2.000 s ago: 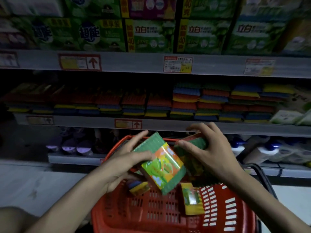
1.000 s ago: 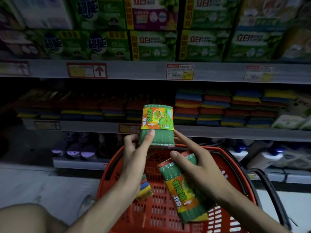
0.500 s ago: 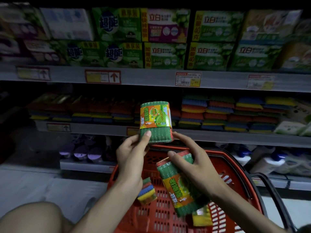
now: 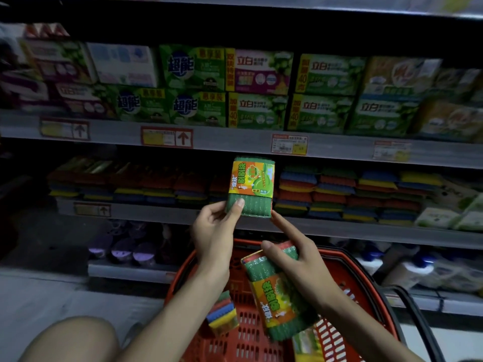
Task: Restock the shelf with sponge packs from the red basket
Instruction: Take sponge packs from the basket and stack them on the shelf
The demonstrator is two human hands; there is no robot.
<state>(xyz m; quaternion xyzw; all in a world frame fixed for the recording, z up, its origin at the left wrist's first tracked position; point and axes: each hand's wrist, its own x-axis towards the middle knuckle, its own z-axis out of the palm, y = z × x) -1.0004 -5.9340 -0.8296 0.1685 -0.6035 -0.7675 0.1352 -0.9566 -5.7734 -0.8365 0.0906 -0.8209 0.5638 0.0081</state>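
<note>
Two green scouring-sponge packs with orange-and-yellow paper bands are out of the basket, one in each hand. The left hand [image 4: 213, 231] pinches the lower edge of the upright pack [image 4: 251, 186] at the centre of the frame, thumb on its front, holding it up in front of the grey metal middle shelf [image 4: 339, 228]. The right hand [image 4: 295, 259] is curled round the second, tilted pack [image 4: 277, 291] just below, over the red plastic mesh basket [image 4: 248, 338] at lower centre; its index finger [image 4: 283, 226] points up to the raised pack's lower right corner, touching it or very nearly. The hands are close together but each has its own pack. A striped multicoloured sponge pack [image 4: 223, 313] and a yellow-wrapped pack [image 4: 303, 343] lie in the basket. This looks like the carry-to-shelf step. Next, the raised pack needs a slot among the stacked coloured sponges [image 4: 337, 194], set in flat without toppling the neighbouring piles; no green packs are visible there to match it to.
</note>
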